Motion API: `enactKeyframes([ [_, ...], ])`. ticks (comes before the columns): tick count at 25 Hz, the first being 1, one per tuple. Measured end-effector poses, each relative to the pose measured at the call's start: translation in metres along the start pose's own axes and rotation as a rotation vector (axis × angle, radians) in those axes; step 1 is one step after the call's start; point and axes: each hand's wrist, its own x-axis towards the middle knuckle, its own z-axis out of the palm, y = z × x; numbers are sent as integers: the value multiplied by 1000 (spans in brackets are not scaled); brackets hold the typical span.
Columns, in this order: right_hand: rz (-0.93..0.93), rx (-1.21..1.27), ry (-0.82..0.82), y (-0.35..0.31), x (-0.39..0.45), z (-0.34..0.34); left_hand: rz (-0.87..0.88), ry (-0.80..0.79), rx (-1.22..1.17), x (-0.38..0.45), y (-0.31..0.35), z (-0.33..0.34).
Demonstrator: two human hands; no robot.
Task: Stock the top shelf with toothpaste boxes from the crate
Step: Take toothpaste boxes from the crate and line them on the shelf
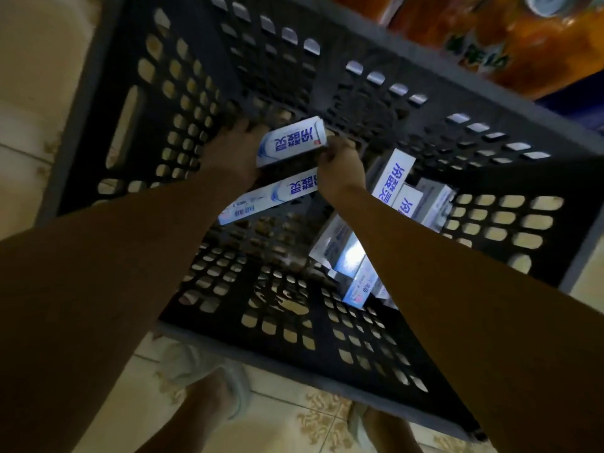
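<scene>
I look straight down into a dark grey perforated crate (pixel 137 103). Both my arms reach into it. A white toothpaste box with blue lettering (pixel 291 142) is held between my left hand (pixel 233 152) at its left end and my right hand (pixel 340 165) at its right end. A second white box (pixel 271 197) lies flat on the crate floor just below them. Several more boxes (pixel 411 194) are piled against the right wall, and others (pixel 349 263) lie under my right forearm. The shelf is out of view.
Orange drink bottles (pixel 510 44) in shrink wrap stand beyond the crate's far right rim. The crate rests on a beige tiled floor (pixel 36 76). My feet in light sandals (pixel 209 384) stand right against its near wall.
</scene>
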Motion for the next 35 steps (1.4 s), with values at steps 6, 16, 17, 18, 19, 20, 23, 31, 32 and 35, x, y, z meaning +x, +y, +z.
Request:
enactKeyframes([
  [6,-112,173,53,4,-9,-13,36,50,-105,-25,-8,-4],
  [16,-162,273,116,-5,-24,-21,9,99,-233,-61,-12,-2],
  [17,-161,274,119,-5,-25,-20,9,100,-227,-62,-11,-2],
  [18,-167,252,126,-4,-25,-18,12,101,-219,-63,-9,-2],
  [19,-186,207,138,-3,-26,-16,10,101,-207,-63,-8,-3],
  [20,-209,157,142,-2,-28,-12,2,99,-189,-63,-6,-4],
  [23,-245,144,91,3,-38,-6,-25,114,-119,-63,-2,-7],
  [31,109,504,222,-2,-47,-5,-232,-151,-795,-61,-10,-27],
  [32,234,464,243,2,-48,-1,-314,-191,-895,-58,-9,-31],
  [35,585,524,25,6,-53,24,-421,-270,-990,-55,-9,-40],
])
